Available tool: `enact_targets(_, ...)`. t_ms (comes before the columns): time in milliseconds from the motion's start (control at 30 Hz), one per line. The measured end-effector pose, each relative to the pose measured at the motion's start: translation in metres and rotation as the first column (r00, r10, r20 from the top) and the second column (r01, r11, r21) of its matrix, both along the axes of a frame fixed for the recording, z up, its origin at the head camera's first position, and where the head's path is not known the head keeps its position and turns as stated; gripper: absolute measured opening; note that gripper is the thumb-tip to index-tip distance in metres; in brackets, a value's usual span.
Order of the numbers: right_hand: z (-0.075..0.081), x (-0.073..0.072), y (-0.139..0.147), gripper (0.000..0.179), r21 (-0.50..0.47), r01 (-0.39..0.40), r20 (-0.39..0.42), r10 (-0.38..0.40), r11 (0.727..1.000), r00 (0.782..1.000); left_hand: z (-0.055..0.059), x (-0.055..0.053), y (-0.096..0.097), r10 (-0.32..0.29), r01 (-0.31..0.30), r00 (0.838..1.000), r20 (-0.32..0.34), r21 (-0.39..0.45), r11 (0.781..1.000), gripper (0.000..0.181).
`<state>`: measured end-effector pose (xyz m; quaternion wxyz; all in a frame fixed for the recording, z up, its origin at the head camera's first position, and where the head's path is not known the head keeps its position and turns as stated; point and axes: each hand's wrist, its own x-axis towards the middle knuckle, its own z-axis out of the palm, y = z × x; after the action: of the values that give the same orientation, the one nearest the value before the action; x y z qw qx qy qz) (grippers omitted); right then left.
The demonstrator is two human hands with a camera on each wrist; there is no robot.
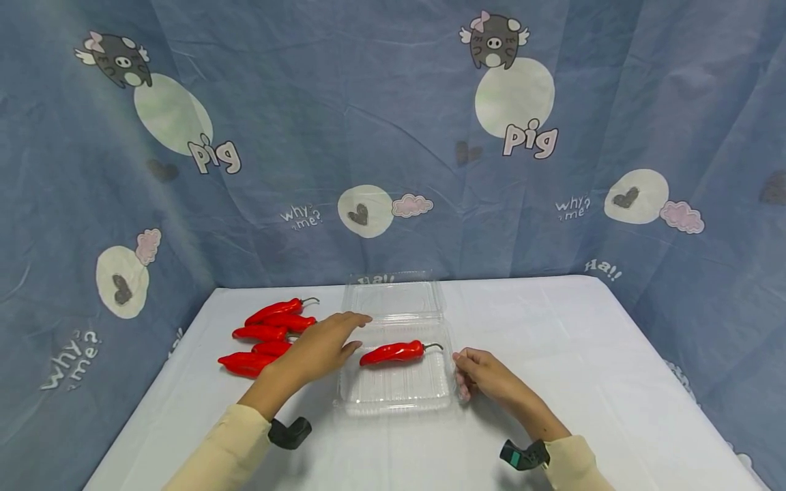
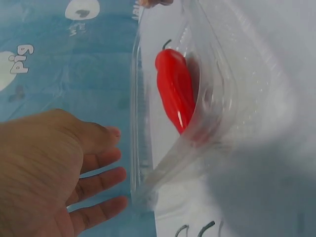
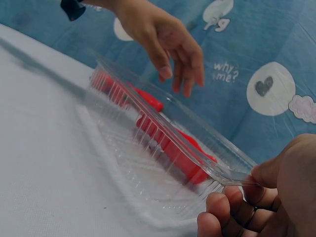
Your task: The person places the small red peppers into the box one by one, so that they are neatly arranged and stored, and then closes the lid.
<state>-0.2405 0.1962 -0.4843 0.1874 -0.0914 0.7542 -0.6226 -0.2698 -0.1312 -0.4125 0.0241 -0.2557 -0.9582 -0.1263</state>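
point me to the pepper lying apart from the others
In the head view, the lone pepper lies in the clear container at lower center, between the left hand and the right hand.

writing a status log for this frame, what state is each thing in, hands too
clear container: open, one pepper inside
lid: swung open, beyond the container
pepper in the container: whole, lying on its side, stem on
other peppers: at least five, lying outside the container, partly hidden
left hand: empty, fingers apart
right hand: pinching the container's right edge
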Motion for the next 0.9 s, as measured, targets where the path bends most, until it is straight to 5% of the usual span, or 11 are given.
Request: enact_targets(900,-0.002,-0.001,0.000,0.032,-0.006,-0.017,-0.006,0.017,1.000,1.000,-0.013,-0.002,-0.037,0.052,-0.051,0.998,-0.033,0.013,0.999,0.050)
